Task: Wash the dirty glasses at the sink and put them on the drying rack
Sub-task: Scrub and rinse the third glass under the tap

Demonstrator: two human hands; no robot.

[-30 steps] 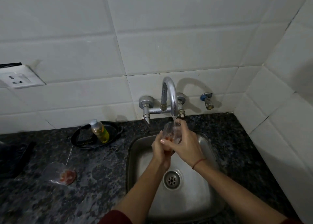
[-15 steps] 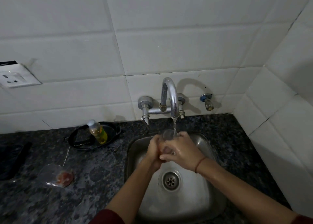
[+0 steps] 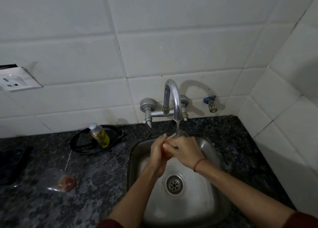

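A clear glass (image 3: 180,135) with an orange tint near its base is gripped between both hands above the steel sink (image 3: 208,190). Only its rim shows above the fingers. My left hand (image 3: 158,152) wraps it from the left and my right hand (image 3: 185,149) closes over it from the right. Water runs from the curved chrome tap (image 3: 173,100) straight onto the glass's rim. A second glass (image 3: 58,179), lying on its side with reddish residue inside, rests on the dark granite counter to the left.
A black pan (image 3: 80,142) holding a small bottle of yellow liquid (image 3: 99,135) sits at the back left of the counter. A dark object (image 3: 12,165) lies at the far left. A wall socket (image 3: 15,81) is on the tiles. The tiled side wall (image 3: 284,124) closes the right.
The hands and glass have dropped lower under the tap and closed more tightly together, so less of the glass shows than a second ago. Water keeps running.
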